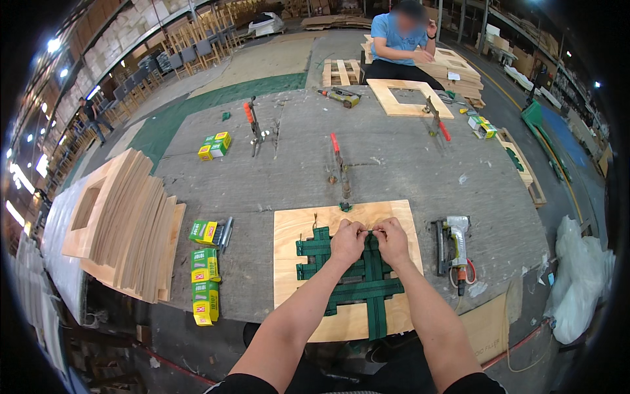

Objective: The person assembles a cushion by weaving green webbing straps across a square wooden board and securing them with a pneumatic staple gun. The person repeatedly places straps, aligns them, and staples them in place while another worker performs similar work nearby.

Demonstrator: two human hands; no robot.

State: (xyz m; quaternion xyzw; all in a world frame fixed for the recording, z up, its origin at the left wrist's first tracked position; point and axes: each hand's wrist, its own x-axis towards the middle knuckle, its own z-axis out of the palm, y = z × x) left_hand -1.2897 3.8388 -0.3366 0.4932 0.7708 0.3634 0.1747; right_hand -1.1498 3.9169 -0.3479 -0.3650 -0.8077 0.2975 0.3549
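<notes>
A square plywood frame (293,226) lies flat on the table in front of me. Dark green webbing straps (375,314) cross over its opening in a woven lattice. At the far edge of that opening, my left hand (348,241) and my right hand (392,241) nearly meet, fingertips pinched on the top end of a lengthwise green strap. My fingers partly hide that strap end. Right of the frame lies a pneumatic staple gun (457,243), apart from both hands. Just beyond the frame's far edge stands a red-handled toggle clamp (339,164).
A tall stack of plywood frames (125,230) stands left, beside yellow-green staple boxes (205,266). Another toggle clamp (252,125) is farther back. Across the grey table (262,177), a person (399,43) in blue sits near another frame (384,98). Plastic wrap (577,276) hangs at right.
</notes>
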